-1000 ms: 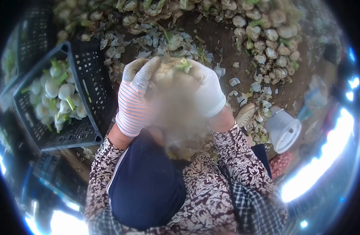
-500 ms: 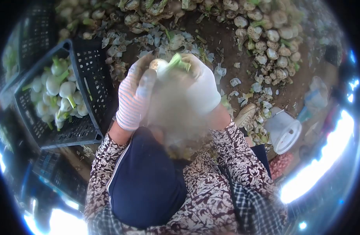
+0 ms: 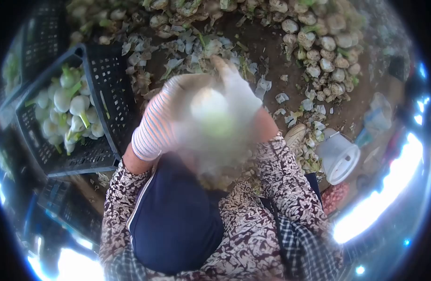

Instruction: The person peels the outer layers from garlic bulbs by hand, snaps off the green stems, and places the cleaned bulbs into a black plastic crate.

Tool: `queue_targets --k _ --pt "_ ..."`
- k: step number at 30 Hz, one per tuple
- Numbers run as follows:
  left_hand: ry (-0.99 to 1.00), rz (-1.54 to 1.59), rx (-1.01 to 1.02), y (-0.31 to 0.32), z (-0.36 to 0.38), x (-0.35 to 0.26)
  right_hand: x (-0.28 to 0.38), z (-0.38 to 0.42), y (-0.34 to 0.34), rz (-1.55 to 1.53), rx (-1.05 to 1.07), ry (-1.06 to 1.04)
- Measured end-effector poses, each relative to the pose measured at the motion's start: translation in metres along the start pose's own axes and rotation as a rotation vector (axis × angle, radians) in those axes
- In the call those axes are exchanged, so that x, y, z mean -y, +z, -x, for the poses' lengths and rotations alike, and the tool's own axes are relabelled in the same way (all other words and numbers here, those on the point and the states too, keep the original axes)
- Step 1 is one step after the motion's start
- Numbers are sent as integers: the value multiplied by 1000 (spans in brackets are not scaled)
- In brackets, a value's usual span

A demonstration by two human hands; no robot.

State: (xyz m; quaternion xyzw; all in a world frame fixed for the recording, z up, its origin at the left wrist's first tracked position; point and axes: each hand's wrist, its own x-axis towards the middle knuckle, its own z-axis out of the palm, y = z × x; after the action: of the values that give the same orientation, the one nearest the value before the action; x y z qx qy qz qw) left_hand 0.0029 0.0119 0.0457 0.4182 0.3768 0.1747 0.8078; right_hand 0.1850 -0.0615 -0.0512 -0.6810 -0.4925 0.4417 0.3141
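A white garlic bulb (image 3: 209, 102) with a pale green stem is between my gloved hands, behind a hazy smear in the middle of the head view. My left hand (image 3: 161, 112), in a striped glove, curls around the bulb's left side. At its right is my right hand (image 3: 241, 91), in a white glove with dirty fingertips, its fingers bent against the bulb. The smear hides part of both hands' fingers and the lower stem.
A black plastic crate (image 3: 107, 89) of cleaned bulbs stands at left. Heaped untrimmed bulbs (image 3: 328, 44) lie at the back and right. Papery peelings (image 3: 182, 47) litter the ground. A white bucket (image 3: 339, 157) stands at right, near a shoe (image 3: 295, 136).
The garlic bulb has come lower and turned, its green stem now pointing toward me. Both hands have drawn closer together around it, the left turning inward.
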Motion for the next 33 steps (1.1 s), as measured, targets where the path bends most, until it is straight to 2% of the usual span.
queue_targets --k 1,2,3,4,5,7,9,10,13,17,18,20,21,22,23,25,28,31,32,33 --pt "19 6 -68 0 0 2 1 2 0 -272 48 36" --pt "56 -90 -25 -8 2 10 6 15 -12 -603 113 92" --pt "170 -336 -46 -10 0 11 23 22 -22 -933 175 150" --pt "285 -583 -62 -12 -3 12 35 28 -27 -1109 247 49" --pt "402 -831 -74 -12 -6 11 49 31 -30 -776 202 157" --pt "333 -846 -153 -5 -4 7 68 34 -25 -763 55 195" --pt "286 -787 -163 -12 1 5 57 33 -20 -449 -42 -10" --pt "309 -853 -133 -13 3 2 53 32 -16 -295 -87 -113" --pt "163 -1028 -76 -12 4 -1 63 31 -18 33 -117 -288" --pt "288 -1138 -101 -11 3 3 61 31 -20 205 -99 -413" --pt "403 -1157 -134 -11 2 6 60 31 -20 119 -90 -375" --pt "386 -946 -203 -15 -3 14 57 32 -18 -53 -70 -298" --pt "372 -839 -236 -13 -5 10 57 34 -15 -420 -51 -99" --pt "19 -366 -311 -6 -1 4 58 36 -9 -783 -31 109" --pt "-147 -48 -392 -1 -3 -5 57 38 -3 -1141 -10 324" --pt "-105 8 -431 -9 -5 7 36 30 12 -1208 51 388" --pt "26 -116 -419 -19 -8 20 27 22 13 -1214 166 399" --pt "38 -213 -314 -14 0 20 67 26 -5 -143 118 94" --pt "13 -146 -303 -11 1 18 75 25 -1 -132 46 163" --pt "77 -154 -350 -17 -1 18 74 24 -4 -383 116 225"
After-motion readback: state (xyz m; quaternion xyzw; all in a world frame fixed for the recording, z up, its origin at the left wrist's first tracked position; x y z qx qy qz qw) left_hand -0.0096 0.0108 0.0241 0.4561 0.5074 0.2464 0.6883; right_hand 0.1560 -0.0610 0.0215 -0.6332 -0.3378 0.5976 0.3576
